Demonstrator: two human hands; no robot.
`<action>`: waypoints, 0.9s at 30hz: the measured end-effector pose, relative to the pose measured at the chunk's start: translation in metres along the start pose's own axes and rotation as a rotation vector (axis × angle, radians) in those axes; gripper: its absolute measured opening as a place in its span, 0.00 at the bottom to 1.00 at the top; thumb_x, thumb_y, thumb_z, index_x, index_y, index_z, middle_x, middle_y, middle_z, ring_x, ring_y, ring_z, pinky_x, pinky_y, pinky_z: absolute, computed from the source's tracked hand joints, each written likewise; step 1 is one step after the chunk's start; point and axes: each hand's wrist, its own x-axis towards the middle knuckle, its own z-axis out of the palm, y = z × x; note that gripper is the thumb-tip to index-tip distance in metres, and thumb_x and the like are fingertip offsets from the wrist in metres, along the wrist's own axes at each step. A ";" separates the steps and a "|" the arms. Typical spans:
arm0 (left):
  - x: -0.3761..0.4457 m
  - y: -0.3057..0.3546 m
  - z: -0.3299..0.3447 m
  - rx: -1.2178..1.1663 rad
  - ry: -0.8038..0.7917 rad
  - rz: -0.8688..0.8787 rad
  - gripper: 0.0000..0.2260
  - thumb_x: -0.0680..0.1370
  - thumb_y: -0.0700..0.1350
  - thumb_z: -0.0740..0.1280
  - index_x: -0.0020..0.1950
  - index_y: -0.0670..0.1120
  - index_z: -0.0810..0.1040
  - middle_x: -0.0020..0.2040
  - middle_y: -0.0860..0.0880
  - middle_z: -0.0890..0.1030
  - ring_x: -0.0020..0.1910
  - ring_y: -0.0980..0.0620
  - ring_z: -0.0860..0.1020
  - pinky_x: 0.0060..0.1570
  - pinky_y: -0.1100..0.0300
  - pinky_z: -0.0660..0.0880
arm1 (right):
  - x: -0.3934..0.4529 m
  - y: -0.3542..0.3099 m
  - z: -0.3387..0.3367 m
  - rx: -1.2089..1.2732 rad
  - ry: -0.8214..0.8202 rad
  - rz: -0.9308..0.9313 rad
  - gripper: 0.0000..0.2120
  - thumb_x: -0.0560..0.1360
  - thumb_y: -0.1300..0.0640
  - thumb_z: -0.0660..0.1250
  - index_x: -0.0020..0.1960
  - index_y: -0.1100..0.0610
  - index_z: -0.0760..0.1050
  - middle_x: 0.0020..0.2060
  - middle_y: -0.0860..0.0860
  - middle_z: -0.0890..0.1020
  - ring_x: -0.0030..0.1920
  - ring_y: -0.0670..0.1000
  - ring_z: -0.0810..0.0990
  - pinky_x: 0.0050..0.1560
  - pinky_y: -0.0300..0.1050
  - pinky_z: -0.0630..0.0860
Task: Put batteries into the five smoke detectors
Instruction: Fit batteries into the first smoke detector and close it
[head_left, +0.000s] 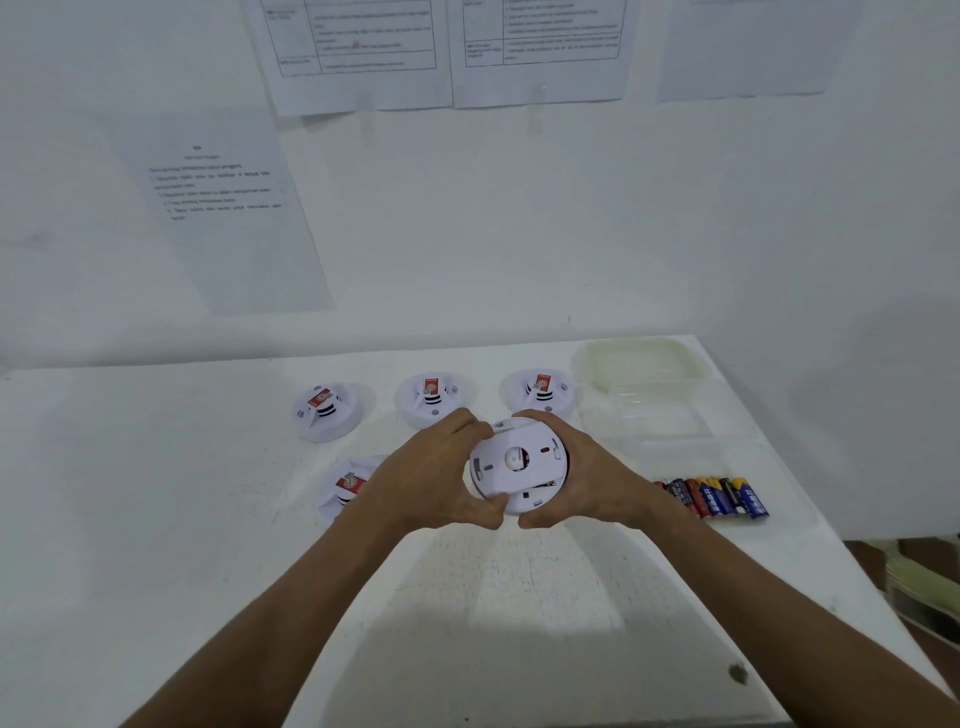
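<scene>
Both hands, left (436, 470) and right (582, 467), grip one detector (514, 467) by its rim, back facing up, above the table (208, 519); the batteries (714, 496) lie just right, nearer the right hand

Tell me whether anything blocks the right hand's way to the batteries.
Nothing visible does. The right hand grips the held detector together with the left hand; the batteries lie just right of it on bare table.

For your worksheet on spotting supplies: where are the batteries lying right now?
In the head view, the batteries lie in a row on the table's right side, just right of the right hand, in front of the plastic container.
</scene>
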 end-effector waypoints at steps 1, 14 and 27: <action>0.000 0.001 0.000 0.010 -0.003 0.006 0.37 0.61 0.68 0.63 0.62 0.46 0.75 0.48 0.54 0.74 0.41 0.59 0.69 0.39 0.70 0.67 | 0.000 0.000 0.000 -0.002 0.000 0.005 0.44 0.61 0.68 0.82 0.70 0.47 0.66 0.63 0.42 0.78 0.64 0.46 0.77 0.59 0.41 0.78; 0.001 -0.009 -0.002 0.043 0.033 -0.022 0.25 0.61 0.64 0.67 0.45 0.45 0.79 0.39 0.49 0.72 0.37 0.50 0.71 0.35 0.51 0.77 | -0.002 -0.002 -0.007 0.033 0.023 0.041 0.46 0.59 0.69 0.83 0.69 0.46 0.66 0.61 0.46 0.78 0.59 0.43 0.79 0.53 0.41 0.81; -0.021 -0.039 0.028 -0.079 0.149 -0.285 0.18 0.62 0.62 0.66 0.32 0.48 0.69 0.32 0.53 0.66 0.31 0.55 0.67 0.31 0.65 0.63 | -0.021 0.010 -0.017 0.056 0.077 0.104 0.46 0.60 0.71 0.82 0.68 0.45 0.66 0.61 0.43 0.77 0.60 0.39 0.77 0.51 0.38 0.80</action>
